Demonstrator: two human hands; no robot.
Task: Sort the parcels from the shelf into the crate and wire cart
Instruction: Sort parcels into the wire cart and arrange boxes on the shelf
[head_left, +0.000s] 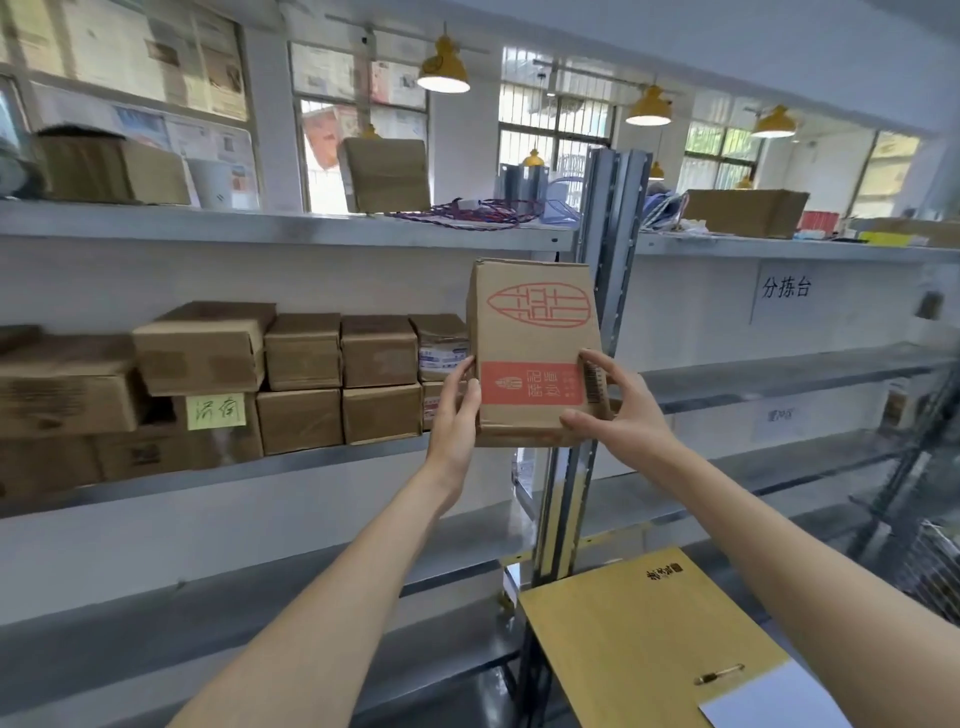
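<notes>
While both hands pinched it, the parcel (535, 353) stood upright between the left hand (457, 410) and right hand (618, 410). Held only low by 2 sets of fingertips, it could probably tip; the tall top overhung them.

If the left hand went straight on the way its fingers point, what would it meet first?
The left hand already grips the printed box by its side, fingers pointing up and away. Straight on, it would probably reach the stacked brown boxes on the shelf behind, though depth is unclear.

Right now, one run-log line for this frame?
phase: parcel lifted off shelf | left hand: grips red-printed carton left side | right hand: grips right side | carton: upright, before shelf upright | stacked boxes: on shelf
</notes>
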